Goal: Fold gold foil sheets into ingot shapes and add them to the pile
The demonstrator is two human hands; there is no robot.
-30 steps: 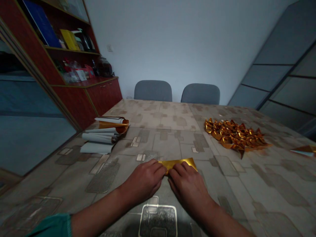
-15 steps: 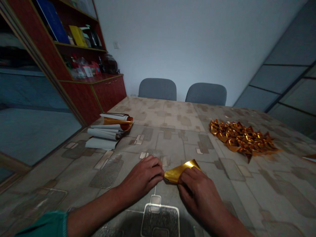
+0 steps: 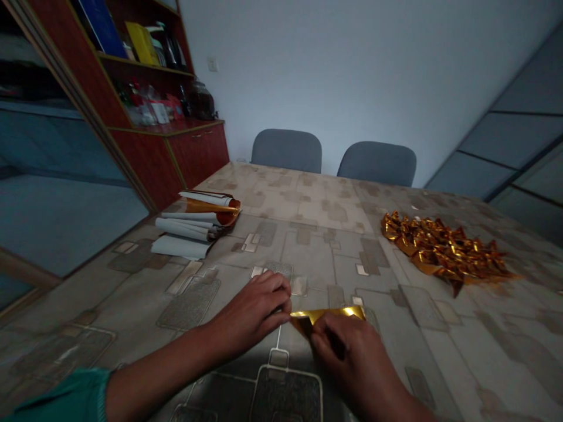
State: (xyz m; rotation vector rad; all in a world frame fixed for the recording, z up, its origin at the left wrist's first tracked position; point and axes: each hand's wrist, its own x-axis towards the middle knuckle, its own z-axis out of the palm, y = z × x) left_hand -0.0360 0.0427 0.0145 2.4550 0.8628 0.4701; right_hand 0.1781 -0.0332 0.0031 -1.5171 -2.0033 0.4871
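A folded piece of gold foil paper lies flat on the patterned table close to me. My left hand has its fingers curled, with the fingertips pinching the paper's left tip. My right hand covers the paper's near side, fingers pressed together on it. Only the far strip of the paper shows between the hands.
A heap of several folded gold foil pieces lies at the right. A stack of curled white and gold sheets sits at the left. Two grey chairs stand at the far side; a red-brown cabinet with shelves is at left.
The gold paper, lifted at an angle half a second ago, now lies flat and stretched sideways. My right hand has slid nearer over it. The view has shifted slightly.
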